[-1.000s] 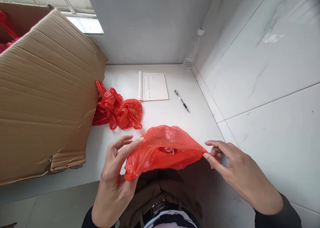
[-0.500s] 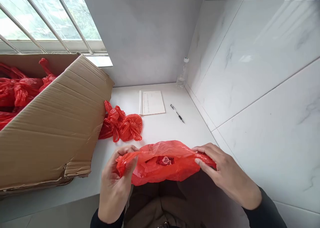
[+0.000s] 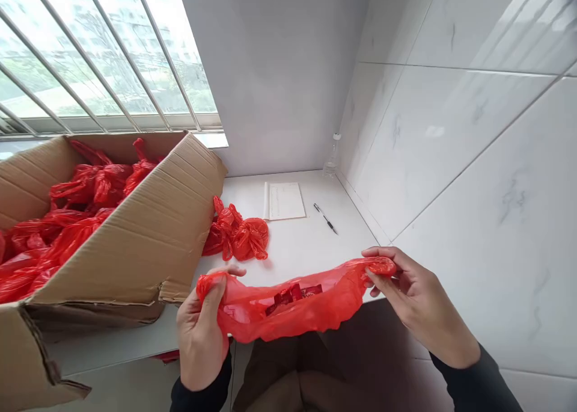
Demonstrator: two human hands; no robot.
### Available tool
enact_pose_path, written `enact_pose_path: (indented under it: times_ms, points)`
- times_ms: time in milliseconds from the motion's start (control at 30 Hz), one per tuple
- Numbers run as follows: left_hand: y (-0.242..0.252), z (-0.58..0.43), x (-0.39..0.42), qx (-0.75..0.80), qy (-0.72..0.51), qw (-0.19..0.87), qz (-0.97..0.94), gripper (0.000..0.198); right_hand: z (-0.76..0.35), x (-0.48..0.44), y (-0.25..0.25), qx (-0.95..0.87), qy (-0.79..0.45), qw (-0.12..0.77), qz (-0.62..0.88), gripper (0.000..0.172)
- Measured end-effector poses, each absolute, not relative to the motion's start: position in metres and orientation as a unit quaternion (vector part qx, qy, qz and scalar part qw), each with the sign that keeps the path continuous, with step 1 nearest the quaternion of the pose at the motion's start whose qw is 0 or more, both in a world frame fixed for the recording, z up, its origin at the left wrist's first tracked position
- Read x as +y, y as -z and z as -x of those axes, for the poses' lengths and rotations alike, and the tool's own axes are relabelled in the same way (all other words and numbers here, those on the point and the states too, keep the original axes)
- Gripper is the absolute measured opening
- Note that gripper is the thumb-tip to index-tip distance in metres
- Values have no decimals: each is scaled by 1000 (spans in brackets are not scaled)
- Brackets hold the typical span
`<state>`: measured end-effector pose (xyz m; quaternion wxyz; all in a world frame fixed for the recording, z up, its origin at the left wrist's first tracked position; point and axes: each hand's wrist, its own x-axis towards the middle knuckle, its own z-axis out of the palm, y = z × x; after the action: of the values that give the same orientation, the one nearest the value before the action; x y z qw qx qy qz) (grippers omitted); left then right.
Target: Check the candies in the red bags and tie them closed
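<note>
My left grip (image 3: 202, 334) is clenched on one end of a thin, translucent red plastic bag (image 3: 311, 317), thumb pressed over a gathered fold of it. My right grip (image 3: 417, 298) has the other end, a bunched roll of film pinched between thumb and forefinger. Between my two hands the bag is stretched sideways, its mouth open upward, held up at the front edge of the white, smooth worktop (image 3: 293, 249). Down in the opening I can see small, shiny dark-red packets (image 3: 293, 295) with pale printing; how many there are, I cannot tell.

To my left a large, open brown cardboard box (image 3: 153, 225) takes up the left end of the worktop, filled with knotted red plastic bags (image 3: 85, 186). Just beside its right wall, on the worktop, sits a small cluster of tied red plastic bundles (image 3: 246, 237). Nearer the back edge lies an open white paper notepad (image 3: 287, 201), and between it and the right edge a slim, clear-barrelled pen with a black grip section (image 3: 325, 218) lies at a slant. A clear plastic bottle with a white cap (image 3: 331, 159) stands upright in the far right corner, by the white marbled tile wall (image 3: 473, 189).
</note>
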<state>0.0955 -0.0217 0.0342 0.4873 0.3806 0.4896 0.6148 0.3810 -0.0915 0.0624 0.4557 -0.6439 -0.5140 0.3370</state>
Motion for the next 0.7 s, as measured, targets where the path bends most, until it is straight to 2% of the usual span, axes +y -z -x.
enact_pose_path:
  times_ms: [100,300,500,700]
  points:
    - [-48,-92,-18,432,-617,563,-340,19,-378,-83,-64,-523,-336,489,612,26]
    - [-70,-94,2,318,-545,726,-274,31,-369,-58,-69,-555,-315,518,570,20]
    - [-66,-108,16,343,-479,717,-373,21,-340,-22,-60,-518,-488,564,419,28]
    - [-46,-125,23,444,-423,665,-427,29,-318,1,-45,-501,-498,541,456,29]
